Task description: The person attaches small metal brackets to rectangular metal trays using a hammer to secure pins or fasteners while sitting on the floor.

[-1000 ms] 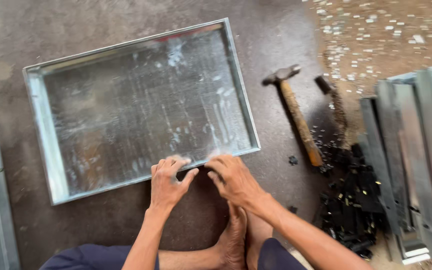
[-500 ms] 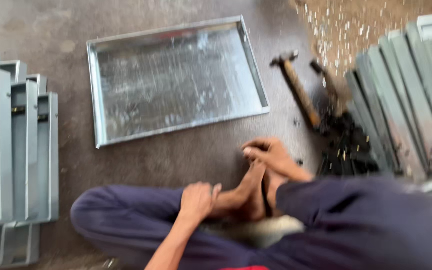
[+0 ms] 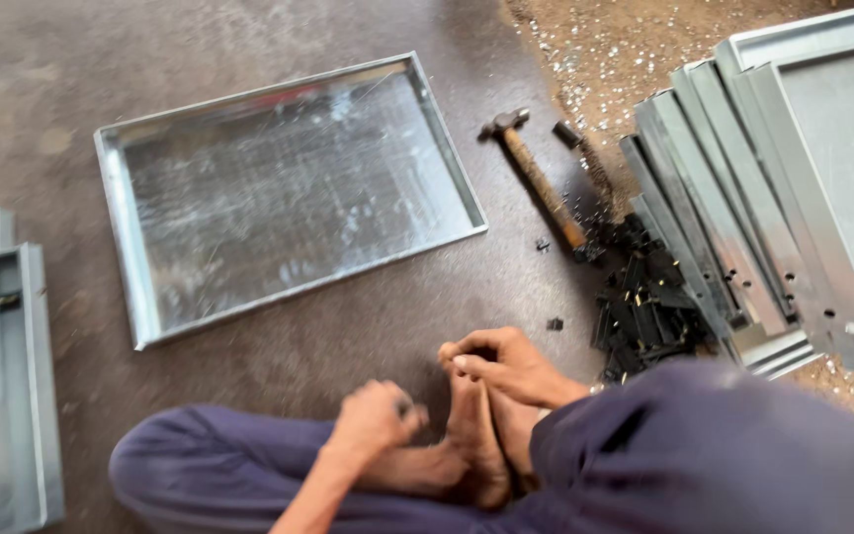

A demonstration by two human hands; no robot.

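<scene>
1. Bare concrete floor [image 3: 279, 49], dark and scuffed, serves as the workplace; gravelly ground with pale flecks begins at the upper right. The person sits cross-legged on it, feet drawn in, so everything lies within arm's reach.
2. Left hand [image 3: 376, 417] is curled into a loose fist just above the feet. It is blurred; something small and dark may sit in its grip, but I cannot tell for certain.
3. Right hand [image 3: 506, 364] rests over the toes, fingers bent and pinched together at the tips, as if on a small part. What the grip contains is hidden.
4. Galvanised sheet-metal tray [image 3: 284, 198] lies flat, open side up, just ahead of the hands and apart from them.
5. Wooden-handled hammer [image 3: 536, 176] lies to the right of the tray, head away from the person, handle pointing towards the right hand, handy to pick up.
6. Heap of small black clips [image 3: 644, 297] sits by the right knee, touching a leaning stack of metal trays [image 3: 743, 198].
7. More grey metal channels [image 3: 7, 386] are stacked at the far left.
</scene>
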